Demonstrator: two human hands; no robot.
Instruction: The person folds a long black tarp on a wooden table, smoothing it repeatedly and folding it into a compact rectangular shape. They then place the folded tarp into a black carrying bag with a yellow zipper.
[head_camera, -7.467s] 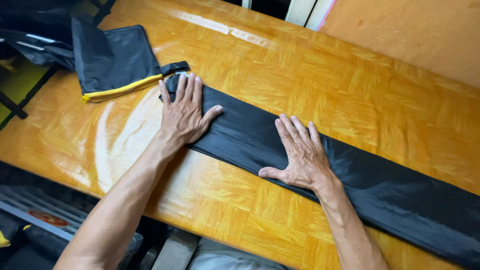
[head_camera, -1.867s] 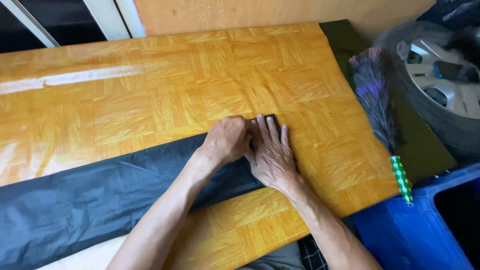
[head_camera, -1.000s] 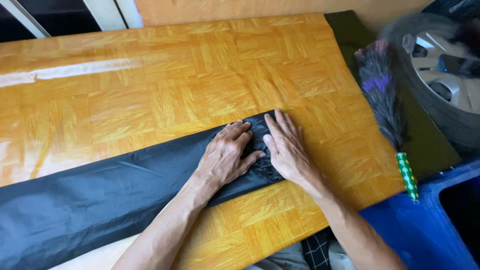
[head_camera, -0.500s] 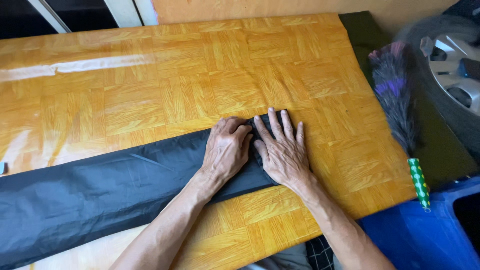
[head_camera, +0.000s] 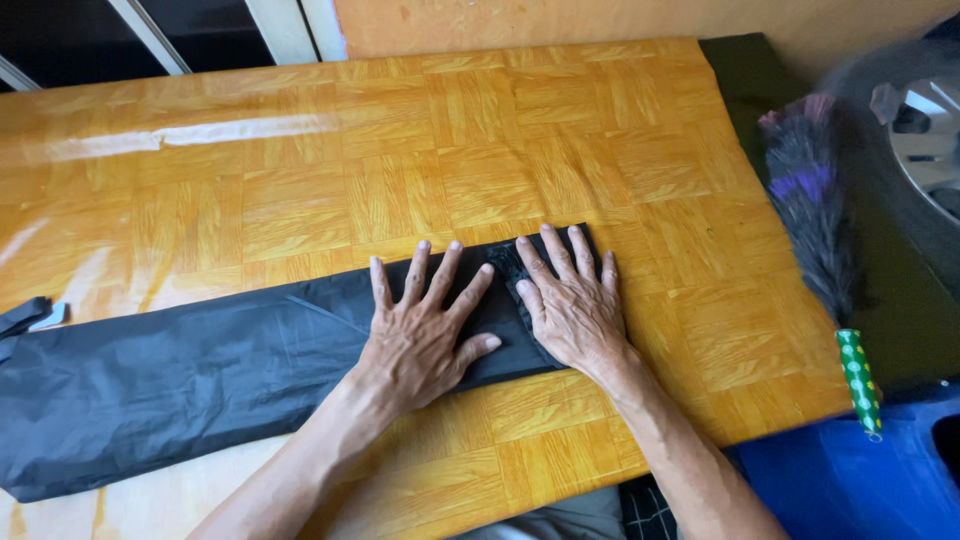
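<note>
**Both palms pressed flat on a folded black sheet**

The left hand (head_camera: 425, 335) is laid flat, palm down, with fingers spread wide and the thumb angled out to the right; nothing is gripped. The right hand (head_camera: 570, 305) is laid flat just beside it, fingers extended and slightly fanned, also clasping nothing. Both forearms are seen rising from the lower edge of the view, converging toward the hands. Beneath both palms the long black folded strip of thin, creased fabric (head_camera: 180, 375) is held down near its right end, and it is stretched leftward across the glossy orange wooden parquet-pattern table (head_camera: 450, 140). Off the table's right edge, a dark feather duster with a green spotted handle (head_camera: 820, 240) is seen lying on a dark surface, with a blue plastic container (head_camera: 850, 480) below it.
</note>
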